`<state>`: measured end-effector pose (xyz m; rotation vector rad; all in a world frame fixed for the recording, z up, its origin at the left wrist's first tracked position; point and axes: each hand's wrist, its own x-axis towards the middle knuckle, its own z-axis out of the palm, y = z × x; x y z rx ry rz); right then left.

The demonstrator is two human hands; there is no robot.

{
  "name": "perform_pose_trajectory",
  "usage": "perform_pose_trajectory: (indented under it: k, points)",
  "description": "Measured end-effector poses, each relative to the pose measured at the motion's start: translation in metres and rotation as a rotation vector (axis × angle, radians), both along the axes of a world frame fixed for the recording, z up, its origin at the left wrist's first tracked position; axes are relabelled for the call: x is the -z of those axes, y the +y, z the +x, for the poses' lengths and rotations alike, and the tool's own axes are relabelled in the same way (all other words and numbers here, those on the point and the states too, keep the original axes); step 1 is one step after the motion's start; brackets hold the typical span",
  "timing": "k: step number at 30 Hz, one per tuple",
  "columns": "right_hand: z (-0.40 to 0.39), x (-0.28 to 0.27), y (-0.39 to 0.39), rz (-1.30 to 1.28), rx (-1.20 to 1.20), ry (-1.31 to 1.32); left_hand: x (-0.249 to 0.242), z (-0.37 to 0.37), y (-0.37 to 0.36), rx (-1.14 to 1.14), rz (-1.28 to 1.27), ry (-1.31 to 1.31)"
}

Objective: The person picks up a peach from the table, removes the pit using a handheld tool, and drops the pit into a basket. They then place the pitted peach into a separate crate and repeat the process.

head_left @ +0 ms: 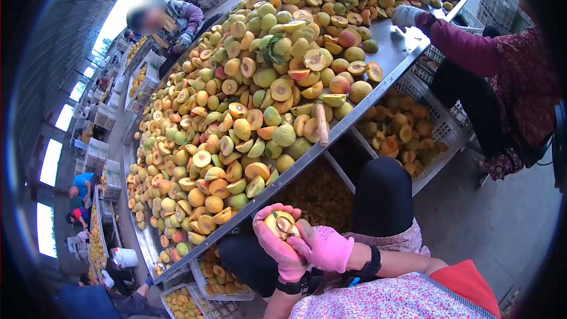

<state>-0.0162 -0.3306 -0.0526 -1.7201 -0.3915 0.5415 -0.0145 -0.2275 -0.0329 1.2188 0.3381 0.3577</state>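
Observation:
My left hand (275, 247), in a pink glove, cups a yellow peach half (277, 221) with its cut face up. My right hand (326, 249), gloved in the same pink, is closed on a pitting tool. The tool's curved metal loop (286, 225) lies against the flesh around the stone; its handle is hidden in my fingers. Both hands are together above my lap, just off the metal table edge (248, 210). Whole and halved peaches (236, 124) are heaped on the table beyond. A wooden handle (322, 124) sticks out of the heap at the rim.
White crates of peach halves stand under the table, one at right (453, 136) and one below (242, 295). A co-worker's gloved hand (406, 16) rests near the table at upper right. Another person (180, 20) works across the heap. A white bucket (124, 257) stands far left.

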Motion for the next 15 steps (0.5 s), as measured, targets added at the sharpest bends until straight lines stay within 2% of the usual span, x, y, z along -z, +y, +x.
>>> perform_pose_trajectory:
  k: [1, 2, 4, 7, 10, 15]
  points:
    - [0.001, -0.002, -0.002, -0.045, -0.036, 0.039, 0.002, -0.002, 0.0, 0.033, 0.183, -0.019]
    - [0.0, -0.001, -0.003, -0.049, -0.033, 0.044, 0.007, -0.002, 0.0, 0.036, 0.178, -0.014]
    - [-0.001, 0.001, -0.002, 0.004, -0.016, 0.127, 0.015, -0.003, 0.002, 0.073, 0.356, -0.168]
    - [-0.002, -0.004, -0.005, 0.121, 0.004, 0.205, 0.022, -0.004, 0.0, 0.013, 0.344, -0.174]
    - [0.002, -0.012, -0.009, 0.121, -0.04, 0.303, 0.024, -0.006, 0.005, 0.044, 0.381, -0.169]
    - [-0.001, 0.016, 0.0, 0.117, -0.045, 0.171, 0.023, -0.004, 0.007, 0.074, 0.434, -0.158]
